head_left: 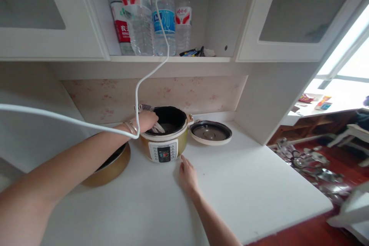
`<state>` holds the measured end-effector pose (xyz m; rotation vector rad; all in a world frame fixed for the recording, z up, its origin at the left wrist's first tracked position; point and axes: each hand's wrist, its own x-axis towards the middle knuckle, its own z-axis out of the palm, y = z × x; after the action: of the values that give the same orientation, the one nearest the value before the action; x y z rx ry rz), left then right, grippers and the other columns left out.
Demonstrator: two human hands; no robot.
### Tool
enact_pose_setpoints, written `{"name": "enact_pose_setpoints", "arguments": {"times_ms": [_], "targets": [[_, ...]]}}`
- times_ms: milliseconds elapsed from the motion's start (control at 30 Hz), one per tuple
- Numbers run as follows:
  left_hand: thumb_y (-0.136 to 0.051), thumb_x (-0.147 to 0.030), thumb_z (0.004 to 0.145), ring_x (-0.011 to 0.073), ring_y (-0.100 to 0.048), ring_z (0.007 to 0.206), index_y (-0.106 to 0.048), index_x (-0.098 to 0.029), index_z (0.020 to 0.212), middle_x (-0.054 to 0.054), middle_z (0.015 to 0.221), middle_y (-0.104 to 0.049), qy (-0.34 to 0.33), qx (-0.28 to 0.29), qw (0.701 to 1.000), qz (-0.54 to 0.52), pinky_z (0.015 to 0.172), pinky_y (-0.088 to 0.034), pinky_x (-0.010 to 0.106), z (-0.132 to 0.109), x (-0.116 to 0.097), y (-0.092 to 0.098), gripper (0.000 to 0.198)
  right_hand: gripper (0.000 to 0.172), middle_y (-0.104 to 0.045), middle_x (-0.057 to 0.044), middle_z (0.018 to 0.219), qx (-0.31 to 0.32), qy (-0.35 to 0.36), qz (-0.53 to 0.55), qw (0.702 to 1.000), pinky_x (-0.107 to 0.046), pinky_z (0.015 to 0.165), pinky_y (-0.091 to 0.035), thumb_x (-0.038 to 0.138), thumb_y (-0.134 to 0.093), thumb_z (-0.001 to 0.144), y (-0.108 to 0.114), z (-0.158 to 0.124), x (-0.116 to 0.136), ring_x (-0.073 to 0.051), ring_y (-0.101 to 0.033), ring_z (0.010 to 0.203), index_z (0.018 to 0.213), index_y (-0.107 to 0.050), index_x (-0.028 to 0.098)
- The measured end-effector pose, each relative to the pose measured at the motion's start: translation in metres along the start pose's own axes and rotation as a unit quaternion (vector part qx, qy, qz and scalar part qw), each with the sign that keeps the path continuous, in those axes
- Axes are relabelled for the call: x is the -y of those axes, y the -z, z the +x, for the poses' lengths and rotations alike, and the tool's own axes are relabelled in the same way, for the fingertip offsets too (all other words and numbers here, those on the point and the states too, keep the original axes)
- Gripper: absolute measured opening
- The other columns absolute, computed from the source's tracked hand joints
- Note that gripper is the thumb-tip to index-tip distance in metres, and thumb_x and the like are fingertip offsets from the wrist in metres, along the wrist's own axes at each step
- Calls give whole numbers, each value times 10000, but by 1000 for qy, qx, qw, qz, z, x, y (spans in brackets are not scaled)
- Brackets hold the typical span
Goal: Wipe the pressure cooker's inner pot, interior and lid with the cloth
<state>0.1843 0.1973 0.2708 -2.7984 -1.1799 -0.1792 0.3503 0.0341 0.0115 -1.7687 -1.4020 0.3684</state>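
Note:
A rice cooker (182, 144) with a dark inside stands on the white counter, its lid (210, 132) swung open to the right. My left hand (147, 120) is at the cooker's left rim, closed on a crumpled cloth (158, 127) that hangs into the opening. More patterned cloth shows behind the hand. My right hand (188, 173) rests by the cooker's lower right front, fingers towards its base; I cannot tell what, if anything, it holds. A gold pot (111, 169) sits left of the cooker, partly hidden under my left forearm.
A white cable (137, 96) hangs across the view in front of my left wrist. Overhead, an open cabinet shelf (201, 59) holds several plastic bottles (141, 27). A white side panel (268, 92) rises at the right. The counter (230, 192) ends at the lower right.

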Motion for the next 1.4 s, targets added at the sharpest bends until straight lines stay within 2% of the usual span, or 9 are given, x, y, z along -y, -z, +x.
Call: {"name": "enact_pose_setpoints", "arguments": {"times_ms": [200,433,567,700,833,933,1100,1267,1400], "targets": [[-415,18,820,247,-638,923,-657,-129,1056,129,970,-665,-7,-34,988,149,826,-461,324,-59,-47,10,370,354,-708,-49,939,-33,-106,235,966,-312,777,-526,271,-420,834,8,-12,-3,-163,-661,772,1118,-612,180],[-396,-6,861,251,-569,1065,-547,-178,1276,127,1161,-611,-5,-150,983,110,946,-433,378,-119,-76,-19,474,539,-570,-142,1323,146,-148,522,827,-378,786,-539,523,-375,938,47,-40,59,-229,-650,1028,1377,-407,211],[-400,-41,881,258,-540,1123,-515,-190,1320,123,1238,-588,-9,-163,985,53,976,-426,393,-140,-98,-33,478,526,-510,-106,1397,174,-103,547,812,-405,780,-533,529,-231,981,69,-39,98,-232,-607,1113,1430,-351,281],[-421,-47,874,252,-537,1140,-523,-210,1311,97,1261,-593,-29,-160,986,-46,993,-433,419,-157,-130,-61,476,399,-644,-55,1194,162,-143,594,775,-301,751,-519,511,-503,911,69,-34,115,-194,-619,1011,1192,-583,240],[-456,-32,839,234,-464,1274,-457,-196,1379,88,1380,-521,-47,-132,970,-199,1095,-385,418,-178,-156,-105,564,305,-710,-40,950,93,-223,646,724,-256,706,-518,347,-759,741,58,-36,102,-174,-652,834,977,-652,186],[-563,-130,830,238,-405,1346,-412,-206,1417,95,1476,-421,-18,-93,939,-330,1123,-373,407,-200,-161,-135,610,400,-724,-54,949,53,-260,622,737,-304,716,-545,269,-779,700,64,-43,72,-213,-684,824,1065,-633,193],[-551,-296,873,232,-574,1169,-558,-216,1258,111,1291,-585,110,-94,865,-481,969,-507,387,-242,-129,-166,394,495,-731,-84,944,60,-360,513,777,-352,710,-560,314,-764,704,101,-62,12,-253,-702,829,1148,-587,188],[-547,-405,842,219,-659,945,-638,-191,1024,106,1085,-674,269,-144,792,-530,851,-534,365,-273,-79,-184,295,613,-692,-96,1087,69,-349,325,876,-329,716,-529,438,-768,665,139,-68,-30,-253,-669,934,1193,-559,209],[-599,-518,788,213,-664,844,-647,-182,1005,88,992,-688,360,-179,719,-567,743,-539,326,-292,-45,-187,403,773,-603,-143,1236,-84,-272,83,955,-363,759,-498,623,-665,652,158,-50,-38,-283,-617,1008,1268,-507,185]]}}
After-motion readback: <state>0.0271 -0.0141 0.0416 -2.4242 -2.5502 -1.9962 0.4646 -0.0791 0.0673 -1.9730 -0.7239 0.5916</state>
